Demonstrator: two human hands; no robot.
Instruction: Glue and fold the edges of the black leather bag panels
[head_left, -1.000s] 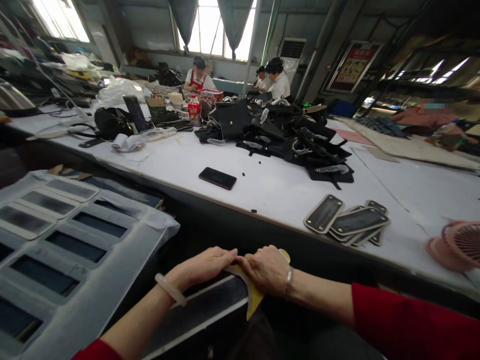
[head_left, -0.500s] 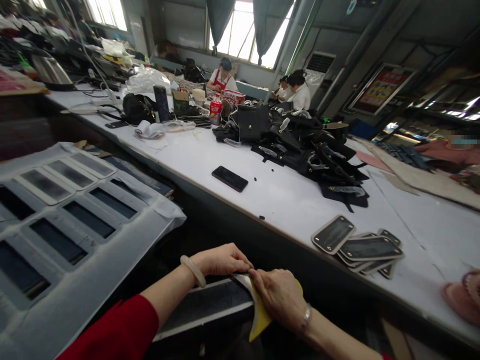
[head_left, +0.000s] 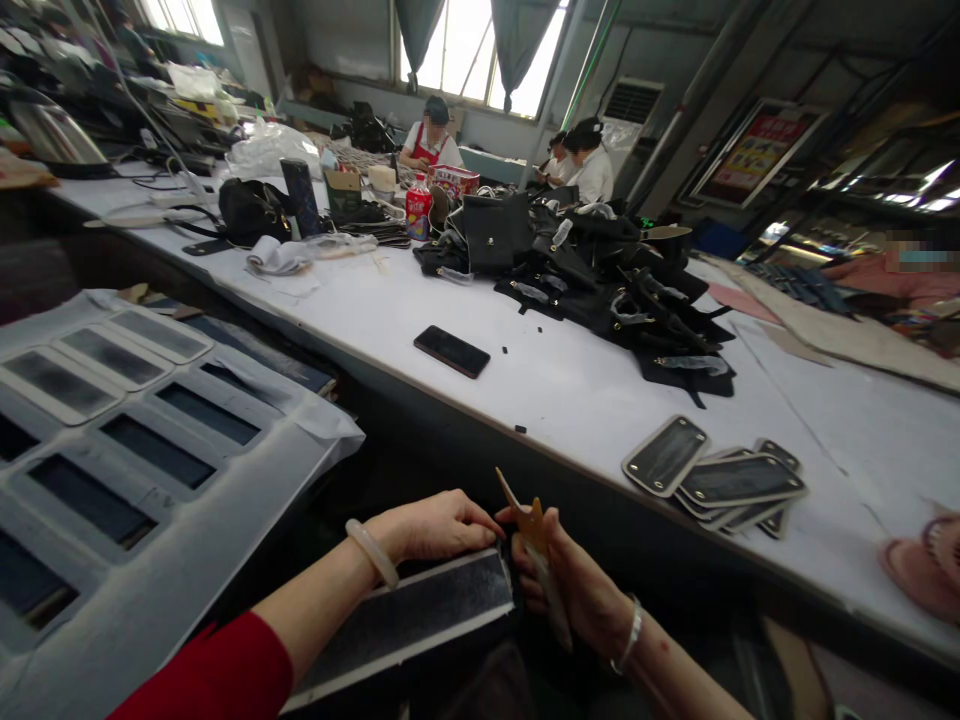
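Note:
A long black panel with pale edges (head_left: pixel 420 612) lies slanted low in front of me, below the table edge. My left hand (head_left: pixel 439 525) is closed over its upper edge near the right end, with fingers bent and thumb side toward the corner. Just right of that corner, my right hand (head_left: pixel 574 575) is closed around a thin yellow-tan sheet (head_left: pixel 534 530). This sheet is creased, and its pointed ends stick up above the fingers. Its paler lower part hangs below the hand. The right fingertips are close to the panel's corner; whether they touch it I cannot tell.
Rimmed black panels (head_left: pixel 742 480) are stacked on the white table (head_left: pixel 420 440). A phone (head_left: pixel 451 351) and black bags (head_left: pixel 600 280) lie farther back. To my left, a pale sheet (head_left: pixel 225 540) carries several dark panels. Another person's hand (head_left: pixel 926 570) rests at the right edge.
The yellow sheet, which lay bent across the panel's end, is now off it and upright in my right hand. My left hand stays on the panel. The view has shifted slightly.

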